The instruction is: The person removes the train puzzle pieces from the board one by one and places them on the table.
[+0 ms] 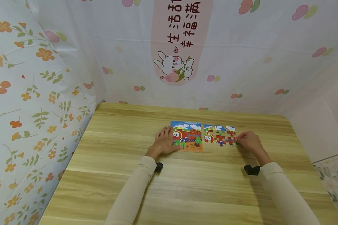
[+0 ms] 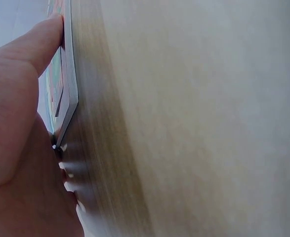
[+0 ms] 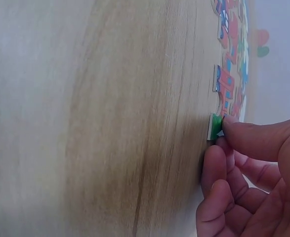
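Green shows on the small puzzle piece [image 3: 216,127] that the right hand [image 1: 249,141] pinches, its grip closed with thumb and finger on the piece's edges, right by the lower right corner of the part-laid puzzle [image 1: 220,137]. Whether the piece touches its neighbour is hard to tell, and there lies the first risk: turned wrongly or pushed in at a slant, it could jam and shove the pieces above out of line. Bare wood shows between some of the laid pieces, so they look loosely seated, and a sideways knock from the curled fingers, which sit low by the worktop [image 1: 202,181], could spread them further. From the head view the fingertips cover much of the piece, which may hide its outline and cause a misjudged fit. Just left of the puzzle lies the picture board [image 1: 187,134], showing a similar red engine; the left hand [image 1: 164,141] rests over its left edge, grip relaxed around nothing, thumb near the close left corner. Uneven pressure there could slide the board into the puzzle, since only a narrow strip of worktop parts them.
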Demonstrator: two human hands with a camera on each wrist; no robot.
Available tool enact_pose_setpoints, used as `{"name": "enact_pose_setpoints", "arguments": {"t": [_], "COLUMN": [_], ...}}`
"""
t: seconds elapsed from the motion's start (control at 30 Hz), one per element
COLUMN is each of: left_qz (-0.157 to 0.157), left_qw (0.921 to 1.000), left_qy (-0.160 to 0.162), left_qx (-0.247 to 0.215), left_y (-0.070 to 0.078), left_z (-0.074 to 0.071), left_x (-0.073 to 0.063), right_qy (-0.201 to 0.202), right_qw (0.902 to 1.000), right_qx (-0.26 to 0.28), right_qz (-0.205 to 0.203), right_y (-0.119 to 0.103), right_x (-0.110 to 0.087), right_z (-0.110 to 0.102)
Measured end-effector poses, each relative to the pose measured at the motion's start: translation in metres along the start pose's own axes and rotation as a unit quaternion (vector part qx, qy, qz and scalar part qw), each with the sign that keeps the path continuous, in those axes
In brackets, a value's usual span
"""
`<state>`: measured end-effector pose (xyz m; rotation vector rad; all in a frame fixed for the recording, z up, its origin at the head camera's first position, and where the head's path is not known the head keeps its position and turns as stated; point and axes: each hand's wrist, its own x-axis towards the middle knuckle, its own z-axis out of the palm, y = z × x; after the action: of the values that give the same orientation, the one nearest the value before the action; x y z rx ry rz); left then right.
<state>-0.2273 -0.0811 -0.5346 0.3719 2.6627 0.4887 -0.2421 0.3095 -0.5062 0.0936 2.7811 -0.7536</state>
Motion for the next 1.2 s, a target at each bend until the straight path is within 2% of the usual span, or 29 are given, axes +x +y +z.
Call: {"name": "enact_pose_setpoints", "arguments": {"t": [0.23,0.57,0.73,1.0,1.2], "left_qz": [-0.003,-0.001,0.007,0.006,0.023], "left_qw": [1.0000,1.0000,0.9999,0.9999,0.9997], "left_qy": [-0.002,0.001,0.014,0.009,0.011], "left_qx": [-0.008,-0.003,-0.003,0.005,0.005], "left_y": [0.000,0.001,0.002,0.001,-0.001], "left_z": [0.000,-0.001,-0.003,-0.002,-0.007], "left_x": [0.001,-0.002,-0.006,-0.005,-0.008], "right_qy": [0.007,0.001,0.000,-0.018,-0.022], "right_qw": [0.9998,0.9998,0.9997,0.9998,0.9995], "right_qx": [-0.006,0.000,0.000,0.005,0.021], "right_qz": [0.018,0.020,0.025,0.011,0.008], "right_y": [-0.002,-0.002,-0.003,0.002,0.000], "right_x": [-0.002,-0.002,-0.002,0.001,0.002], "right_z": [0.002,0.002,0.001,-0.003,-0.008]}}
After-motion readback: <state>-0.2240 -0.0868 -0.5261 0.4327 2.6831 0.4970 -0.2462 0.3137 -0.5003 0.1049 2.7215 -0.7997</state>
